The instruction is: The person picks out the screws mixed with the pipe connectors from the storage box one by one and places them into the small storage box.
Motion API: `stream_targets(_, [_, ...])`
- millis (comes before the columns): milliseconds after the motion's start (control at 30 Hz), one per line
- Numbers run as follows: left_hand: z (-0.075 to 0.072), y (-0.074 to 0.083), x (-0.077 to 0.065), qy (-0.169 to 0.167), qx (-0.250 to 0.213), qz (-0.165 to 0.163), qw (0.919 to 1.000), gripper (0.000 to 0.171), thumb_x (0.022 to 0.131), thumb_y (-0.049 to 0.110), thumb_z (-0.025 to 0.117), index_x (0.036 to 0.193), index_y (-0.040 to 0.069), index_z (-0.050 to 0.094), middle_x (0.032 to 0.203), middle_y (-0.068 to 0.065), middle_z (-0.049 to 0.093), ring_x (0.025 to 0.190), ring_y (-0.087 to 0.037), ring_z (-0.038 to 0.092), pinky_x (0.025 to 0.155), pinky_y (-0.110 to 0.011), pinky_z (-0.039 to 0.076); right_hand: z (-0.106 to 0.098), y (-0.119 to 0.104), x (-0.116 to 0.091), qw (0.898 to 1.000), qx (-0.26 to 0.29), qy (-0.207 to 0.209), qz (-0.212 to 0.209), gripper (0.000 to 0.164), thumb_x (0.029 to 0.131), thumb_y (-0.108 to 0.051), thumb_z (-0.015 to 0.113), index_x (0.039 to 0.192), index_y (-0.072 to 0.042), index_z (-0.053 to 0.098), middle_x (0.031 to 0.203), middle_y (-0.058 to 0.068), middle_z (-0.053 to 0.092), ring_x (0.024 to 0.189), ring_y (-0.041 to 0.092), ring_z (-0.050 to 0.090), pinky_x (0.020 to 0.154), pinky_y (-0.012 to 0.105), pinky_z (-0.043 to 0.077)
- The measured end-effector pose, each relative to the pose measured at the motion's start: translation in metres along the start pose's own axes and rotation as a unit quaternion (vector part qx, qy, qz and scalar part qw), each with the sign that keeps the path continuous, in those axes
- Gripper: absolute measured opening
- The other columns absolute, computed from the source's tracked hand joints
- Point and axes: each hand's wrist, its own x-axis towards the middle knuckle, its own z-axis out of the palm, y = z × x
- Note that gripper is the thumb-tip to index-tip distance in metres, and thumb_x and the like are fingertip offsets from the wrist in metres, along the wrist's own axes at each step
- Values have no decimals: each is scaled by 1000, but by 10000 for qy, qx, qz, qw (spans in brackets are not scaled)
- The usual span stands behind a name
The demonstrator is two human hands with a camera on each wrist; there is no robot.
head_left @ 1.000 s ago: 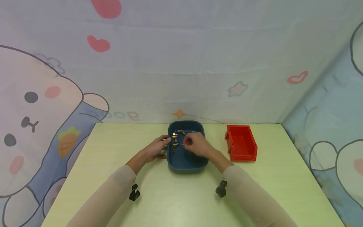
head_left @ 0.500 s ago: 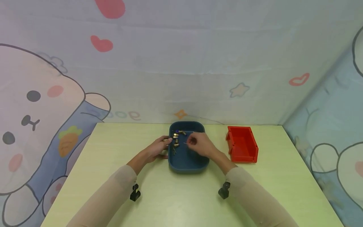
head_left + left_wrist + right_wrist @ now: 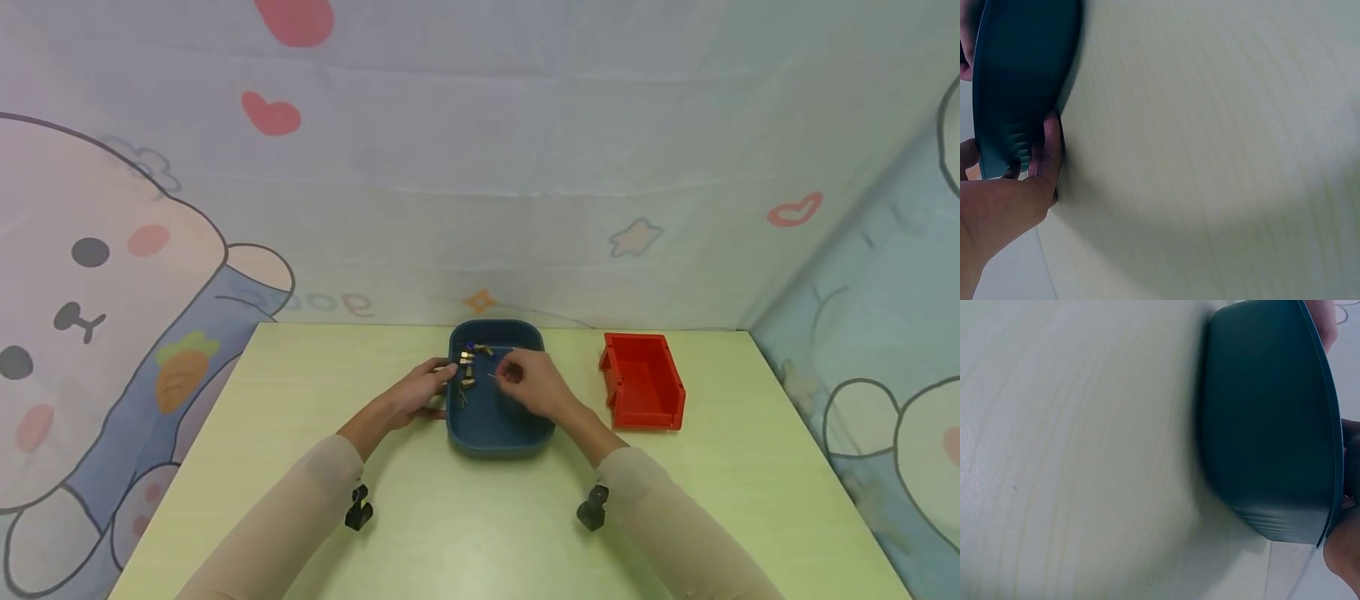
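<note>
A dark blue plastic basin stands on the table. My left hand grips its left side, thumb over the rim and fingers against the outer wall, as the left wrist view also shows. My right hand is over the basin's right half, thumb and forefinger pinching a small thin metal pin that points left. Several small brass fittings lie along the basin's left side, with a thin brass pin in front of them. In the right wrist view the outer wall of the basin hides most of the right hand.
A red plastic bin stands to the right of the basin. A printed cloth hangs behind the table's far edge. Each wrist wears a small black camera mount.
My right hand has shifted slightly right and away from the brass fittings, still pinching the thin pin. My left hand has kept its grip on the basin.
</note>
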Motion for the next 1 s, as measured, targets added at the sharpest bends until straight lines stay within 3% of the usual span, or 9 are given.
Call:
stream_targets(567, [1, 4, 0, -20, -77, -70, 9999, 60, 114, 36, 51, 165, 11, 31, 159, -20, 47, 149, -38, 43, 90, -43, 62, -11, 0, 1, 9991, 412, -97, -90, 4, 93, -5, 78, 95, -3, 76, 91, 3, 72, 82, 13, 67, 76, 29, 59])
stream_targets(1000, [1, 1, -1, -24, -32, -22, 10000, 61, 114, 37, 50, 165, 10, 30, 160, -21, 45, 149, -38, 44, 89, -42, 62, -41, 9, -5, 9995, 298, -86, 96, 5, 94, -4, 78, 96, -8, 76, 93, 2, 71, 83, 17, 66, 79, 32, 59])
